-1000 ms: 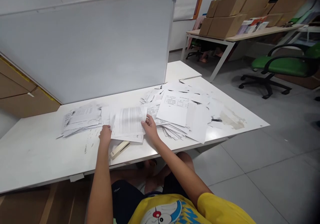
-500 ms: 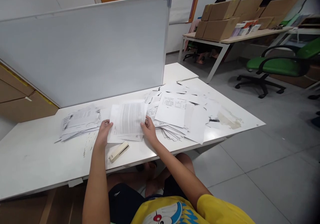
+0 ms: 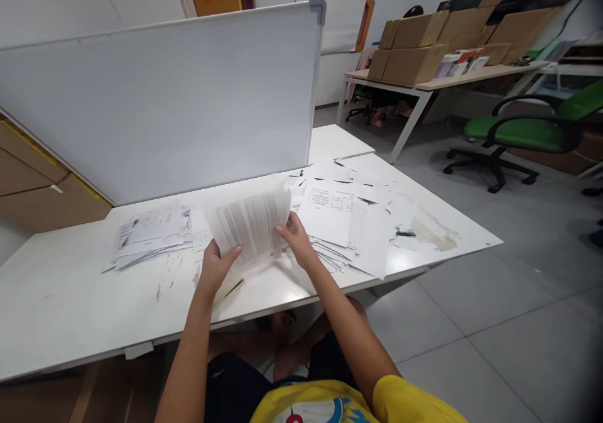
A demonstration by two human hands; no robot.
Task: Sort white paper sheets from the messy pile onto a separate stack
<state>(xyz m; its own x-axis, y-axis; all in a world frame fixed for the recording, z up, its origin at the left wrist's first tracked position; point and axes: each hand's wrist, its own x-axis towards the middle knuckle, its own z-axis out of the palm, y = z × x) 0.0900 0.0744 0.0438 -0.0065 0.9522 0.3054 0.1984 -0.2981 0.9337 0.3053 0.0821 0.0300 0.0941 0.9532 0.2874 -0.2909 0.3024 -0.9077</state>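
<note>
Two hands on one bundle of printed sheets (image 3: 252,225) right now: the left hand (image 3: 214,269) pinches the lower left corner with the thumb over the front, and the right hand (image 3: 296,237) grips the right edge, fingers curled round it. The bundle is lifted off the white table (image 3: 70,297) and tilted up toward the camera, blurry enough that I can't read any of it, just rows of grey lines. Under it, near the table's front edge, a cream stapler (image 3: 228,288) peeks out, mostly hidden by the left hand and the paper. As for how far along things are, my read is somewhere in the middle. Off to the left sits a smaller, fairly gathered stack of papers (image 3: 151,234), which looks like stuff already dealt with. Off to the right is a much bigger, messier spread of loose sheets (image 3: 348,215), fanned over each other and running out toward the table's corner, so I'd guess plenty is left to go through. Whether the bundle in hand is stapled yet, no idea, the corner is covered. Behind it all a big whiteboard (image 3: 164,102) stands on the table like a screen. Further back there's a desk with cardboard boxes (image 3: 414,46) and a green office chair (image 3: 532,134) on the tiled floor.
</note>
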